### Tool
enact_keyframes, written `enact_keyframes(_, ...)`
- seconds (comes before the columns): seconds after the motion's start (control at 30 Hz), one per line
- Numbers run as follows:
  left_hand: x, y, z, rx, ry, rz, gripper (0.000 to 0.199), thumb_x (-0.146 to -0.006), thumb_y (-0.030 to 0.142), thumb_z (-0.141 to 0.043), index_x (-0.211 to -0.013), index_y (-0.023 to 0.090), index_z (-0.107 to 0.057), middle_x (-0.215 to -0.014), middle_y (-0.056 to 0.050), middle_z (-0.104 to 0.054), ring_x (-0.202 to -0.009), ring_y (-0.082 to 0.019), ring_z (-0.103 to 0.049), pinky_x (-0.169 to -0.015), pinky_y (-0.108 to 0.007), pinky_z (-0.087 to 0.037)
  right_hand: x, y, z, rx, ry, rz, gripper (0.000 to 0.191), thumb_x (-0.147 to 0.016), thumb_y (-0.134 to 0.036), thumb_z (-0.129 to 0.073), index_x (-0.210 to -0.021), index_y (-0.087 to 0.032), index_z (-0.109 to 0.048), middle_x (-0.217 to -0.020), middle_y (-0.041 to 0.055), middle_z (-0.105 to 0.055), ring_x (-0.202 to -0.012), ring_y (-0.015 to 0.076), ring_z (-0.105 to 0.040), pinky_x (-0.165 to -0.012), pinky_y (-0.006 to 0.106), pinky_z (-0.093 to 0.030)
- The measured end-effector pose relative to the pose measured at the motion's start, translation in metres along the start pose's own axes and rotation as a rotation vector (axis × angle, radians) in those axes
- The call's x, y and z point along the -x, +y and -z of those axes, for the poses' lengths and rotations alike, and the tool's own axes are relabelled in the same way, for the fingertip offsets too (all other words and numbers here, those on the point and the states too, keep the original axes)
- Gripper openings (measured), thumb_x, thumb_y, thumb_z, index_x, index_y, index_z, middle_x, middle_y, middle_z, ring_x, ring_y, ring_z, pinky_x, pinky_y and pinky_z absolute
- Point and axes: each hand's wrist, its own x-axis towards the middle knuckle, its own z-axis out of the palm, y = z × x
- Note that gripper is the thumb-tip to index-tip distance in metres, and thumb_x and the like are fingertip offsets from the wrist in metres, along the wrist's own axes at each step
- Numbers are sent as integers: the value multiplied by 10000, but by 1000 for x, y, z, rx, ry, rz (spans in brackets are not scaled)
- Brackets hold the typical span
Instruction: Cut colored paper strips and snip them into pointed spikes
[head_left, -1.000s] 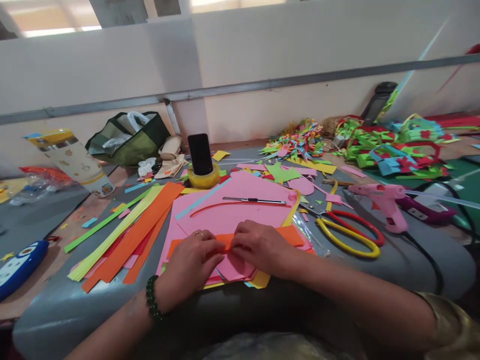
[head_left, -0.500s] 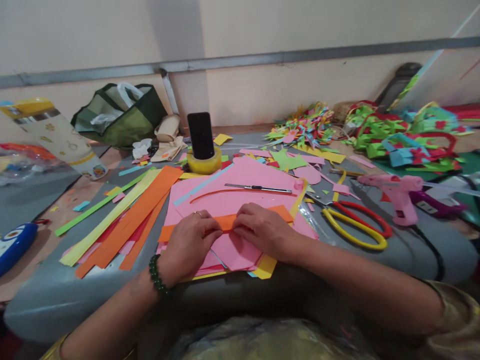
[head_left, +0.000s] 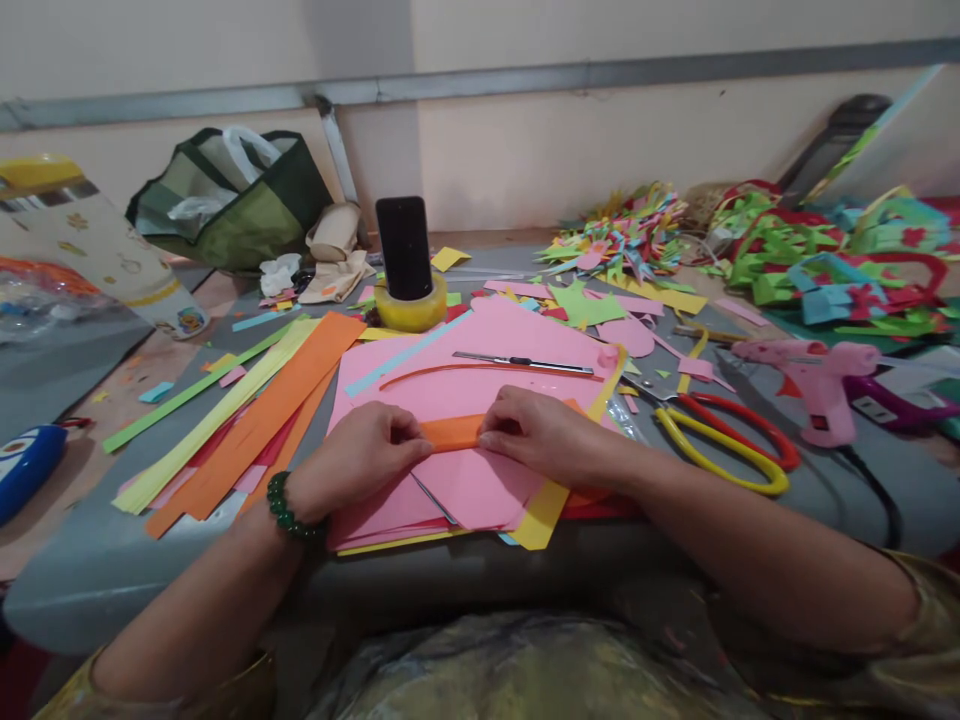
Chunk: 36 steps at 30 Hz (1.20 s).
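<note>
An orange paper strip (head_left: 452, 433) stretches between my two hands above a stack of pink paper (head_left: 442, 490). My left hand (head_left: 367, 450), with a green bead bracelet at the wrist, pinches the strip's left part. Its right part is pinched by my right hand (head_left: 544, 435), which hides some of the orange paper behind it. Just beyond my hands, a craft knife (head_left: 523, 364) and a thin curved orange strip (head_left: 427, 374) lie on the pink paper. A slim metal piece (head_left: 433, 498) rests on the paper near my left hand.
Scissors (head_left: 731, 445) and a pink glue gun (head_left: 817, 385) lie at right. Cut strips (head_left: 247, 420) fan out at left. A phone (head_left: 404, 248) leans in a tape roll (head_left: 412, 310). Paper scraps (head_left: 615, 240), a bag (head_left: 232, 200) and a tumbler (head_left: 112, 250) stand behind.
My hands have moved a little apart, so more of the orange strip shows between them. The strip's left end no longer sticks out past my left hand. The view has shifted slightly.
</note>
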Motion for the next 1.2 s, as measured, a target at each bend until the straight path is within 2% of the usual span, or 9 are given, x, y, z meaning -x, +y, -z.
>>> enact_keyframes(0.13,-5,2,1,-28,-64,5,217,-738,351,-581,-597,188,-609,-527,31,-586,-515,-123,-502,-492,-243,-325,-1,-3,3,-40,-34,-69,211,-836,-352,-560,-829,-171,-670,-851,61,-666,-740,160,-580,-629,254,-404)
enact_keyframes(0.23,-8,5,-4,-1,-45,-27,182,-734,338,-589,-634,192,-631,-576,21,-620,-554,-129,-526,-517,-241,-339,-2,-3,4,-58,-34,-76,218,-832,-368,-561,-821,-181,-672,-855,56,-679,-749,162,-589,-640,256,-406)
enact_keyframes(0.33,-10,8,-11,24,21,-71,177,-741,335,-588,-661,188,-645,-650,0,-648,-616,-139,-541,-554,-243,-354,-2,-2,4,-56,-39,-78,228,-831,-383,-559,-817,-185,-671,-847,49,-682,-748,162,-588,-641,258,-406)
enact_keyframes(0.43,-11,8,-15,8,52,-66,210,-748,343,-578,-617,184,-615,-618,1,-622,-596,-133,-516,-542,-245,-338,-1,-1,4,-51,-48,-83,217,-826,-381,-567,-830,-190,-671,-847,40,-682,-753,162,-586,-625,254,-402)
enact_keyframes(0.73,-18,13,-10,-86,-26,-35,256,-730,356,-561,-539,189,-522,-524,23,-544,-517,-116,-463,-486,-250,-287,0,1,9,-24,-69,-72,207,-833,-347,-562,-842,-172,-672,-859,56,-676,-746,165,-591,-614,251,-401)
enact_keyframes(1.03,-18,14,-8,-100,-83,-39,271,-732,382,-565,-543,190,-531,-525,18,-553,-513,-121,-467,-486,-258,-286,0,7,12,0,-77,-69,211,-828,-341,-555,-819,-162,-667,-843,70,-658,-734,167,-584,-604,250,-398)
enact_keyframes(1.2,-23,23,-17,-52,-25,-83,236,-732,386,-590,-601,190,-597,-627,-6,-622,-591,-141,-513,-524,-258,-318,0,10,12,-24,-85,-70,208,-822,-341,-561,-807,-166,-673,-827,69,-657,-729,171,-575,-610,251,-396)
